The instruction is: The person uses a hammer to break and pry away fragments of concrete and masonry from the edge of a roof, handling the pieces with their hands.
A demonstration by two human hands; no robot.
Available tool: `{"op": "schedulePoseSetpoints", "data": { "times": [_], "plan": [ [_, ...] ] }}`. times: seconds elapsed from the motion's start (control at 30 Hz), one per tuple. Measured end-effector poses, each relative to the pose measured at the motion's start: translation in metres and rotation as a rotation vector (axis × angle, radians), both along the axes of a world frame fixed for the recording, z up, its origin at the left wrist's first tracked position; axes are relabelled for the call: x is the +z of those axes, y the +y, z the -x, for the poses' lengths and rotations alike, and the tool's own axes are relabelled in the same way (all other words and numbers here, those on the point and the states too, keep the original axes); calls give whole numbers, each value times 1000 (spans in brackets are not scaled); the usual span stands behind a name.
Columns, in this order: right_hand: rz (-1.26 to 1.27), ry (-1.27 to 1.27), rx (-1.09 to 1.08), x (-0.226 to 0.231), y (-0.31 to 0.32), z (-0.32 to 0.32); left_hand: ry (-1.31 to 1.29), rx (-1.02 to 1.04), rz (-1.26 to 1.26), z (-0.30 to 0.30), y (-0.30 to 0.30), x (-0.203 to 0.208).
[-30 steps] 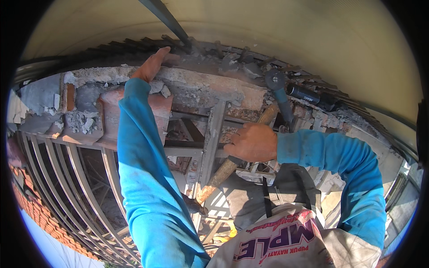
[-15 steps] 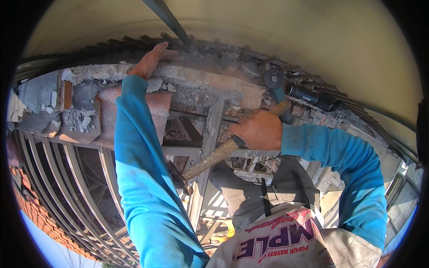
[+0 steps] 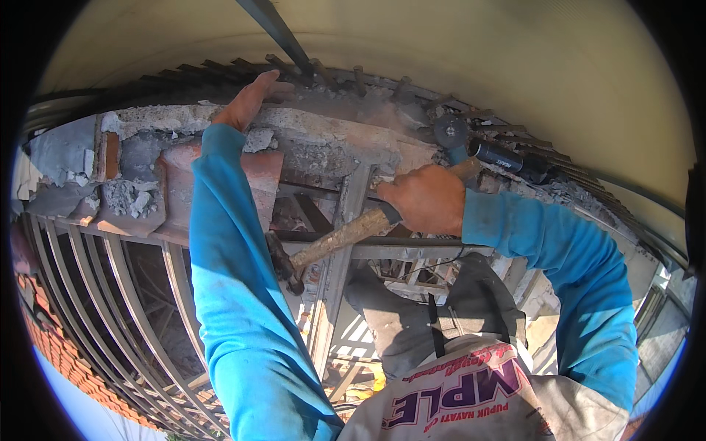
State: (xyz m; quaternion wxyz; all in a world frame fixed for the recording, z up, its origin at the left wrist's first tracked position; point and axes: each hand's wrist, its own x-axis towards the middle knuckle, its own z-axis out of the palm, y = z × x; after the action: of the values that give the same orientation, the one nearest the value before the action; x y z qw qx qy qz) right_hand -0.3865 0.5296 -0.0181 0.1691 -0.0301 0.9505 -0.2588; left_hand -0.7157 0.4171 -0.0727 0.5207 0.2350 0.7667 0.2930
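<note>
My right hand (image 3: 426,198) is wrapped round the wooden handle of a hammer (image 3: 346,239). The hammer slants down to the left, and its dark metal head (image 3: 285,264) is beside my left sleeve. Farther off, my left hand (image 3: 254,99) lies at the top of a broken concrete ledge (image 3: 323,123) with its fingers stretched out. Whether those fingers touch anything behind the ledge is hard to make out in the shade. Beyond my right hand lies an angle grinder (image 3: 451,132) with a round disc, next to a black cylindrical thing (image 3: 498,154).
Rubble (image 3: 140,198) and broken tiles lie on the left part of the ledge. Short bar stubs line the back, below a pale curved sheet (image 3: 478,44). A metal beam (image 3: 342,264) runs toward me, and curved metal bars (image 3: 125,272) stand at left. A dark pole (image 3: 276,33) slants in overhead.
The hammer's head has moved up and slightly left in my right hand's grip. My left hand has hardly moved.
</note>
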Motion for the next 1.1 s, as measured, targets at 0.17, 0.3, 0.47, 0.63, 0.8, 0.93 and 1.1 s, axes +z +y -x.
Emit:
{"op": "schedulePoseSetpoints", "data": {
  "times": [0.17,0.3,0.47,0.63,0.8,0.93,1.1],
  "plan": [
    [65,386,437,10,-29,5,-29,-26,30,7,4,0],
    [-259,129,23,-29,57,51,48,111,-46,-11,4,-6],
    [-240,-5,-73,-16,42,25,-47,38,25,4,-3,-9],
    [103,283,280,9,-26,-14,-7,-23,11,2,2,-3],
    [-137,200,177,-13,24,37,-45,88,-8,4,-7,-16],
    [-228,2,-133,-17,54,54,-94,83,-82,24,-1,-24],
    [46,150,184,6,-23,9,-36,-1,-28,11,-1,-15]
  ]
}}
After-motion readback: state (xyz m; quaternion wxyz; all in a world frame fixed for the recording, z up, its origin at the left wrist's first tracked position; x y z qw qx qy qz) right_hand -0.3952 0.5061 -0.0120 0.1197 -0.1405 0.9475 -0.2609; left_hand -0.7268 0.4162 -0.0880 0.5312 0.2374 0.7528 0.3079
